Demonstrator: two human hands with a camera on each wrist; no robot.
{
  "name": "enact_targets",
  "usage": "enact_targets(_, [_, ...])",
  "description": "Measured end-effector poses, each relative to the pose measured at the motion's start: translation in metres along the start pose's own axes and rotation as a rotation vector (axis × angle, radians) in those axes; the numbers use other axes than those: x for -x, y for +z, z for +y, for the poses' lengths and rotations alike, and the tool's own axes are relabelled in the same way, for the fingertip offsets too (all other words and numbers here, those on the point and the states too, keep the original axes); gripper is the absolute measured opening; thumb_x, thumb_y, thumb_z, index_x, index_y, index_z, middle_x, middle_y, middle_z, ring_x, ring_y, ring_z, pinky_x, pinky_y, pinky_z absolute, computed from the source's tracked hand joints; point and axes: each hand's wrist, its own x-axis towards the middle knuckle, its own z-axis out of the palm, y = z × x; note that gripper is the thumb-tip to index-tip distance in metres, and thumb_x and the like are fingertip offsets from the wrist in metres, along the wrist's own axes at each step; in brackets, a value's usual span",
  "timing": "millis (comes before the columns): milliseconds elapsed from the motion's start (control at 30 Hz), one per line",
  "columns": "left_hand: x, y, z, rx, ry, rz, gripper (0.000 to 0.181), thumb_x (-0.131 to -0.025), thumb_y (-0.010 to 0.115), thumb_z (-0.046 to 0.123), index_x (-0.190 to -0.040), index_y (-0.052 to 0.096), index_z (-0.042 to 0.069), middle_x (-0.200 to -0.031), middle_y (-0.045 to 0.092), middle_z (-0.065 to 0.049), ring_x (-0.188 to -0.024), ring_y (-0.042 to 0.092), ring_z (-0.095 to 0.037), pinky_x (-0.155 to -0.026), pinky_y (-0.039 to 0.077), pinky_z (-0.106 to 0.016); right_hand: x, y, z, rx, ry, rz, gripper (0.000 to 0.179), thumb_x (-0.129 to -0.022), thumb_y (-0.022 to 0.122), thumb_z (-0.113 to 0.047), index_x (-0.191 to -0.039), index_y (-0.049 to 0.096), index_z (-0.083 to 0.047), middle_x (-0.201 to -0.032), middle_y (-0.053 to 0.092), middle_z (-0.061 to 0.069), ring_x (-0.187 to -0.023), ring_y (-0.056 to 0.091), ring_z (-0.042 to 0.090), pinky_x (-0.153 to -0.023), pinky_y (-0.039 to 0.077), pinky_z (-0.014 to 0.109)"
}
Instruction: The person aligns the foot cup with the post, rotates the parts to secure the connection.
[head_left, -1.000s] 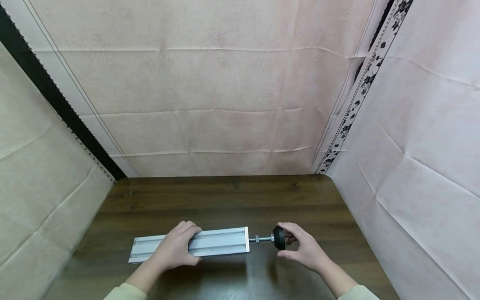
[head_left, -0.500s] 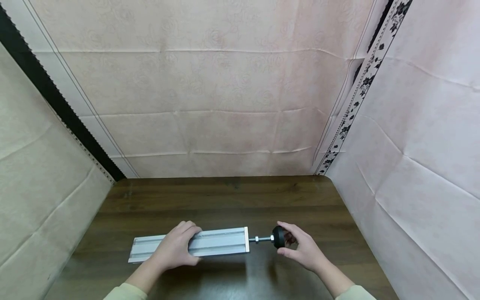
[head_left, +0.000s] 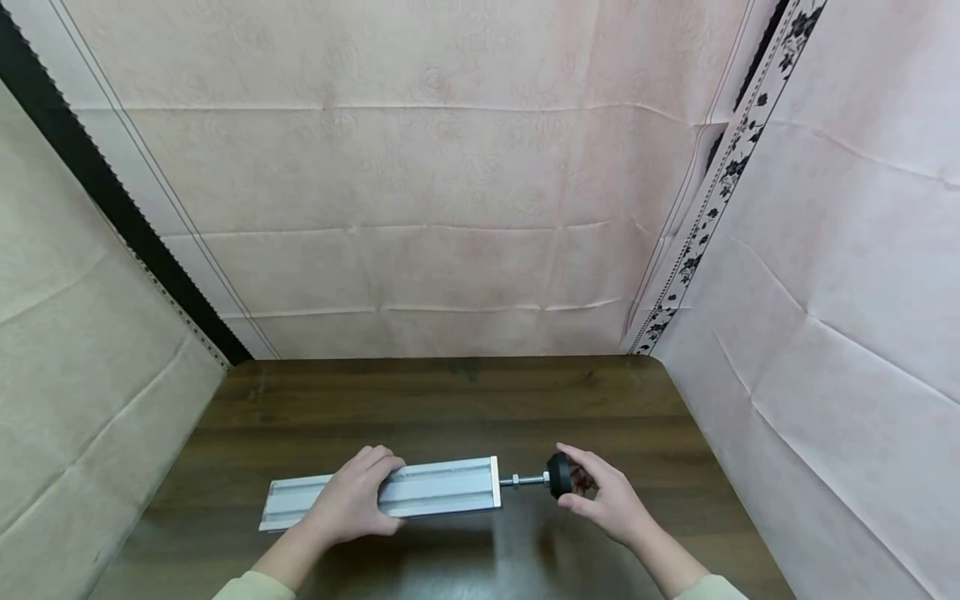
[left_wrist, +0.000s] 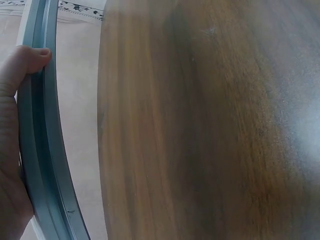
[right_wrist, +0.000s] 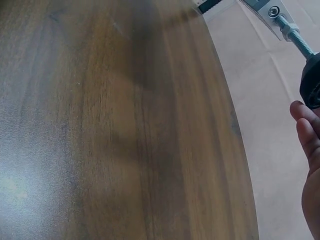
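A silver aluminium profile [head_left: 446, 486] with grooves along its length is held above the table, nearly level. My left hand [head_left: 348, 502] grips it around the middle, with the thumb [left_wrist: 37, 59] over the near edge in the left wrist view. From its right end plate [head_left: 495, 482] a threaded rod [head_left: 531, 481] with nuts sticks out. At the rod's tip is a black levelling foot [head_left: 558, 475], also in the right wrist view [right_wrist: 311, 80]. My right hand [head_left: 607, 496] pinches the foot's rim between thumb and fingers.
Below lies a brown wood-grain table [head_left: 450, 400], with a dark shadow under the profile. Pale creased cloth [head_left: 450, 167] hangs behind it, and more cloth [head_left: 847, 250] stands at both sides. A floral border strip [head_left: 712, 208] runs down the right corner.
Both hands keep the same hold on the profile and the foot. The whole scene sits slightly lower in the head view; otherwise hardly anything has moved.
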Motion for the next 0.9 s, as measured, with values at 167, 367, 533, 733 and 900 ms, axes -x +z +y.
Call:
enact_targets(167, [0.001, 0.001, 0.003, 0.030, -0.015, 0.005, 0.061, -0.051, 0.083, 0.039, -0.100, 0.063, 0.010, -0.095, 0.052, 0.009, -0.086, 0.046, -0.009, -0.073, 0.045, -0.028, -0.001, -0.002, -0.001, -0.021, -0.054, 0.031, 0.059, -0.073, 0.073, -0.006, -0.126, 0.051, 0.004, -0.097, 0.058, 0.001, -0.073, 0.054, 0.014, -0.060, 0.046, 0.028])
enact_targets(367, [0.001, 0.003, 0.006, 0.082, -0.013, 0.041, 0.060, -0.049, 0.085, 0.035, -0.099, 0.062, 0.010, -0.095, 0.052, 0.010, -0.086, 0.046, -0.009, -0.073, 0.045, -0.028, -0.001, -0.003, 0.002, -0.083, -0.106, 0.061, 0.061, -0.076, 0.074, -0.013, -0.127, 0.048, 0.008, -0.098, 0.058, 0.008, -0.075, 0.054, 0.008, -0.060, 0.048, 0.032])
enact_targets(533, [0.002, 0.006, 0.008, 0.121, -0.013, 0.071, 0.061, -0.048, 0.085, 0.034, -0.101, 0.061, 0.012, -0.097, 0.051, 0.010, -0.088, 0.045, -0.008, -0.073, 0.044, -0.027, -0.001, -0.004, 0.003, -0.141, -0.092, 0.069, 0.069, -0.078, 0.074, -0.025, -0.129, 0.044, 0.009, -0.098, 0.056, 0.010, -0.077, 0.053, 0.007, -0.062, 0.049, 0.034])
enact_targets(733, [0.000, 0.005, 0.013, 0.150, -0.001, 0.121, 0.062, -0.048, 0.085, 0.035, -0.101, 0.061, 0.012, -0.098, 0.052, 0.010, -0.090, 0.046, -0.009, -0.074, 0.045, -0.027, 0.000, -0.005, 0.004, -0.183, -0.070, 0.050, 0.072, -0.075, 0.077, -0.024, -0.128, 0.042, 0.010, -0.091, 0.060, 0.009, -0.080, 0.055, 0.006, -0.065, 0.049, 0.028])
enact_targets(900, [-0.003, 0.002, 0.016, 0.162, 0.007, 0.113, 0.062, -0.048, 0.084, 0.035, -0.101, 0.061, 0.013, -0.098, 0.051, 0.011, -0.090, 0.045, -0.008, -0.073, 0.045, -0.027, 0.001, -0.006, 0.002, -0.177, -0.069, 0.058, 0.079, -0.066, 0.081, -0.006, -0.130, 0.039, 0.012, -0.096, 0.059, 0.016, -0.081, 0.056, 0.006, -0.068, 0.048, 0.026])
